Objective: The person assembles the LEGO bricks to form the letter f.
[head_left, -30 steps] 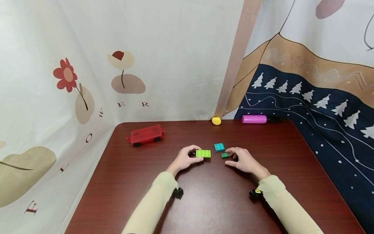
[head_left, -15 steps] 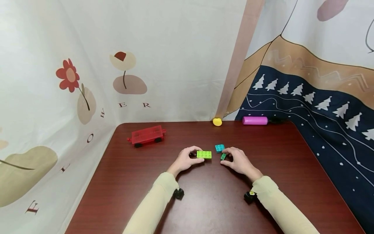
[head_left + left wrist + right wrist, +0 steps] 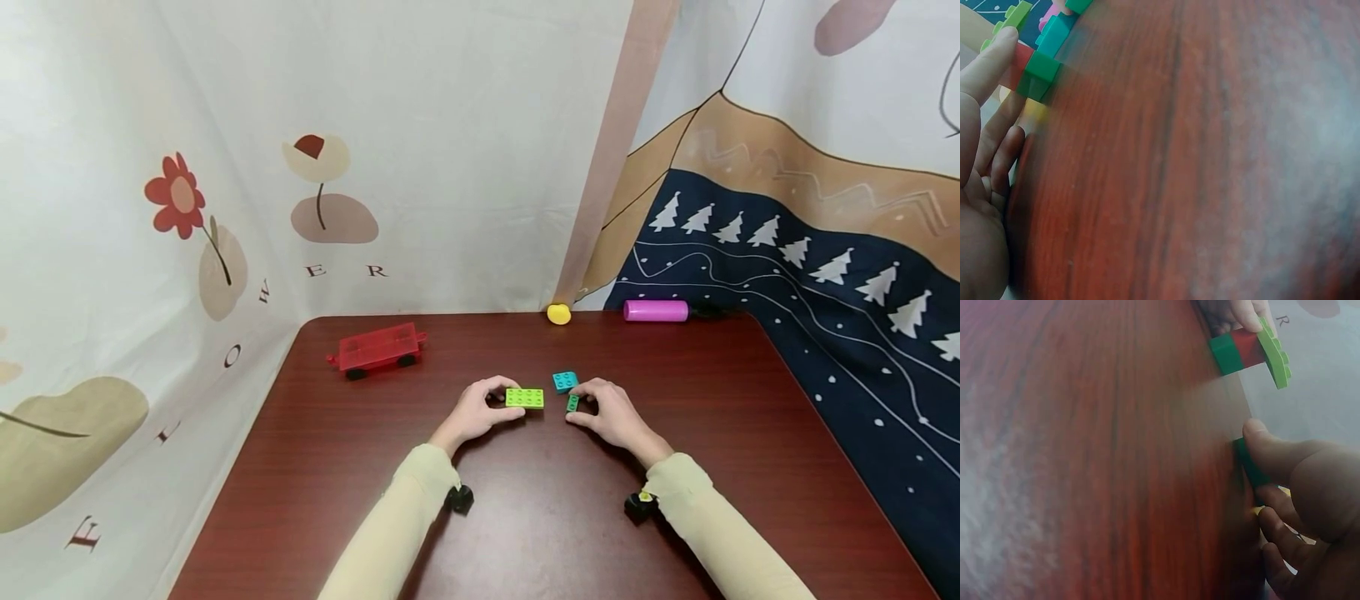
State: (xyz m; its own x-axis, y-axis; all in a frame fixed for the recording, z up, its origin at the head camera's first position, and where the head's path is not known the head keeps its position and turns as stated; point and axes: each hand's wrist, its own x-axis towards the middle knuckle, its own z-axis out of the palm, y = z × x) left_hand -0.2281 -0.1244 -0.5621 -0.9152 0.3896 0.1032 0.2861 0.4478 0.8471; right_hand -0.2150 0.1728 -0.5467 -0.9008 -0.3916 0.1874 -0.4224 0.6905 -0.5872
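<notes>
My left hand (image 3: 474,412) grips a stack of toy building bricks between thumb and fingers. On top is a wide lime brick (image 3: 525,398), with a red brick (image 3: 1247,349) under it and a dark green brick (image 3: 1225,355) at the bottom. Thumb and fingers of my right hand (image 3: 617,415) pinch a small green brick (image 3: 572,403) at the table surface, a short way right of the stack. A teal brick (image 3: 565,382) lies just behind that small brick, close to my right fingertips. The fingers partly cover both held pieces.
A red wheeled toy wagon (image 3: 378,347) stands at the back left of the brown table (image 3: 525,525). Along the back edge are a yellow piece (image 3: 558,314) and a purple cylinder (image 3: 656,311) with a dark end. Printed curtains rise behind.
My right hand has moved left and closed on the small green brick, which has turned from lying crosswise to lengthwise. My left hand keeps its hold on the stack, nearly still.
</notes>
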